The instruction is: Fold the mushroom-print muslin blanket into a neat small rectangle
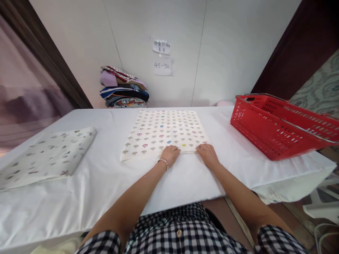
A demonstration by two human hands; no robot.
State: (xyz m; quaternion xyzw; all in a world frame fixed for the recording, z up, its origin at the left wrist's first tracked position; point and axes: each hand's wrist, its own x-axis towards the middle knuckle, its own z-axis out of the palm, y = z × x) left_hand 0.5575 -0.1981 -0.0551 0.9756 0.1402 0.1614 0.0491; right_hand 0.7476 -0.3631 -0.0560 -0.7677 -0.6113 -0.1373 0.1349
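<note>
The mushroom-print cloth is lying near the middle of the white-covered tabletop, its far side reaching close to the tabletop's far edge. White covering is stretching on both sides, leftward to a folded leaf-print cloth and rightward to a red basket that is sitting near the right end. A strip of it is also running between the cloth's near edge and the checked shirt. Beyond the far edge, a stack of folded fabrics is rising by the wall.

Both forearms are extending forward. The left hand is resting palm-down around the middle of the cloth's near edge, its fingers pointing rightward; the right hand is touching the near right corner, its fingers angling inward. Whether either is pinching or merely pressing, I cannot tell.

The cloth is spreading almost flat, showing rows of grey-brown mushrooms with scattered red, blue and yellow ones on cream.
</note>
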